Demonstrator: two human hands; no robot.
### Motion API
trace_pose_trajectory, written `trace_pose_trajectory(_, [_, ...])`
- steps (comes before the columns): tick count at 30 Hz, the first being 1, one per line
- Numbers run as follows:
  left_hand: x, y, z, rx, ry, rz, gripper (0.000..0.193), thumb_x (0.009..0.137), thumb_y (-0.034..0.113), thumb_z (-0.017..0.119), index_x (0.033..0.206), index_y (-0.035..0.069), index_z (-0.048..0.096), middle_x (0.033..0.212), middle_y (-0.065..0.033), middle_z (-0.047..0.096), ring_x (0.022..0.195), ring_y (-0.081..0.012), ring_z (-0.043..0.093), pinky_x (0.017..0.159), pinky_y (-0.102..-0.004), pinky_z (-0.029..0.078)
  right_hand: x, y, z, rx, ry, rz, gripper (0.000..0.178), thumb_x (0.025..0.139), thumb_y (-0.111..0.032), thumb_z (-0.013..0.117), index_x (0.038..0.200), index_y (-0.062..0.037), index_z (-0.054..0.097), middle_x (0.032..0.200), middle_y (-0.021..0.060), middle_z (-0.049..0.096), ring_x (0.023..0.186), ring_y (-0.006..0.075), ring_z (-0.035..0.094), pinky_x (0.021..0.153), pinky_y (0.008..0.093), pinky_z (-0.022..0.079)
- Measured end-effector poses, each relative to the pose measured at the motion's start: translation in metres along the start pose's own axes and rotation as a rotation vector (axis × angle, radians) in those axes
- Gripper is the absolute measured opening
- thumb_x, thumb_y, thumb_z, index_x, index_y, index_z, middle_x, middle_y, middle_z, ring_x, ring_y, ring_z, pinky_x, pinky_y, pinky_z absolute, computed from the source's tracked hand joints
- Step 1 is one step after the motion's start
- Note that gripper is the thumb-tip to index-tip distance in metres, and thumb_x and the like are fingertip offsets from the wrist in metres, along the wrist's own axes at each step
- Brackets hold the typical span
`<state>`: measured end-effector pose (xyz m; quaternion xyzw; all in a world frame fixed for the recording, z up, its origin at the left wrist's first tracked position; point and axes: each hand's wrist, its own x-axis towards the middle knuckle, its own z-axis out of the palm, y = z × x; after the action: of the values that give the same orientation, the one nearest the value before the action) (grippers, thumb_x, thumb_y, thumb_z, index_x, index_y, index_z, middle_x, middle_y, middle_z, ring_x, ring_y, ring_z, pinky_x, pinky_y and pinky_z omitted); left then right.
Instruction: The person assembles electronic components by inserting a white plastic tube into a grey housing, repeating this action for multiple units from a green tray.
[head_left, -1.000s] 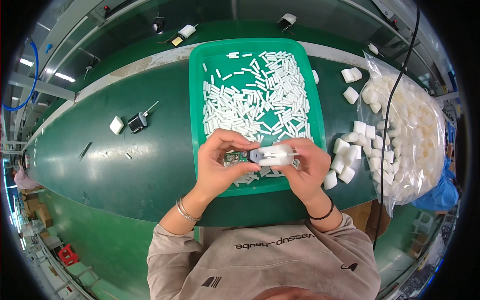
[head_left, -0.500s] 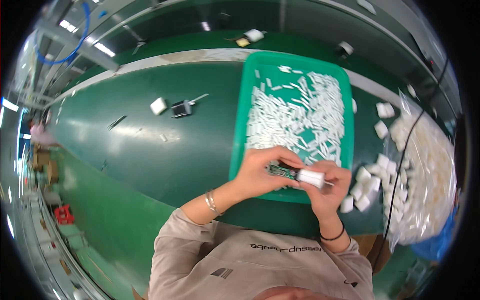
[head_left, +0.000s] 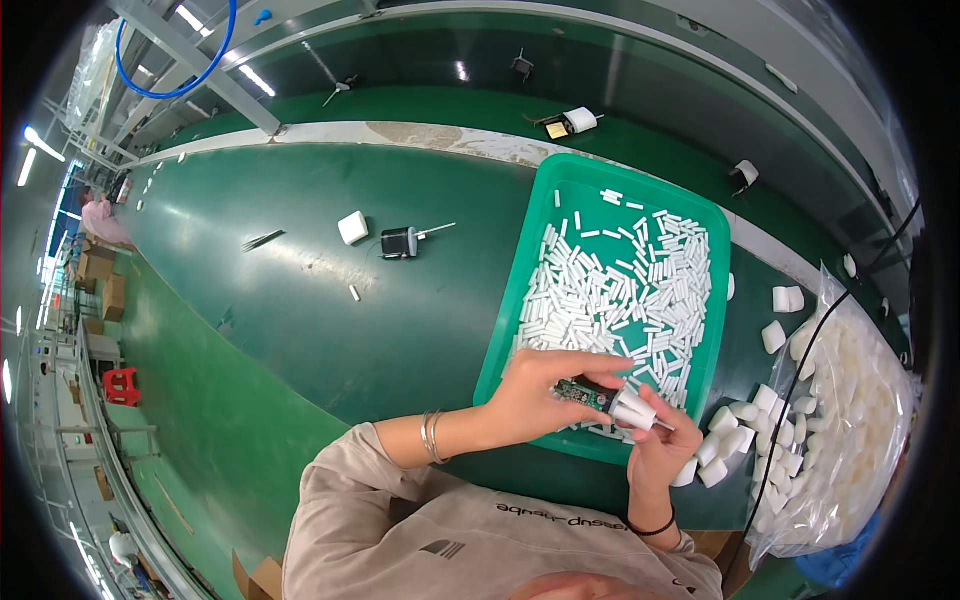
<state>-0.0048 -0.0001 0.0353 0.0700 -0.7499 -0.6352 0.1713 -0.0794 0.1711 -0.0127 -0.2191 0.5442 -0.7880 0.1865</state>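
Note:
Over the near part of a green tray, both my hands are on one small device. My left hand is closed round its dark body, where a green circuit board shows. A white plastic cap covers the device's other end, tilted down to the right, with a thin pin at its tip. The fingers of my right hand are closed at the cap's end; part of their grip is hidden. Many short white tubes lie loose in the tray under and beyond my hands.
White caps lie heaped right of the tray, beside a clear plastic bag of more. A black cable crosses the bag. Left of the tray lie a black device and a white block. Another device lies beyond the tray.
The whole view has shifted, so the tray and hands appear lower. My right fingers have slid toward the cap's end, leaving more of the cap showing. My left hand keeps its hold.

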Motion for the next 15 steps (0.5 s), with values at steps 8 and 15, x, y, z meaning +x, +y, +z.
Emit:
trace_pose_trajectory(8, [0.069,-0.019,-0.052,-0.088,-0.081,-0.217,0.028,0.067,-0.001,0.067,0.094,0.001,0.061,0.093,-0.0068,0.062,0.083,-0.0158,0.058,0.074,-0.0276,0.047,0.029,-0.016,0.022,-0.154,0.088,0.089,0.057,0.064,0.001,0.069,0.116,0.0044,0.046,0.105,0.0186,0.056,0.078,0.0144,0.057,0.064,0.0243,0.051])
trace_pose_trajectory(15, [0.175,-0.125,-0.317,0.339,0.727,-0.405,0.037,0.068,0.022,0.067,0.100,0.006,0.059,0.088,-0.0053,0.060,0.078,-0.0155,0.057,0.066,-0.0267,0.045,0.037,-0.021,0.000,-1.065,-0.305,-0.163,0.041,0.056,-0.018,0.073,0.094,-0.0081,0.061,0.091,0.0052,0.054,0.075,0.0235,0.048,0.065,0.0324,0.041])
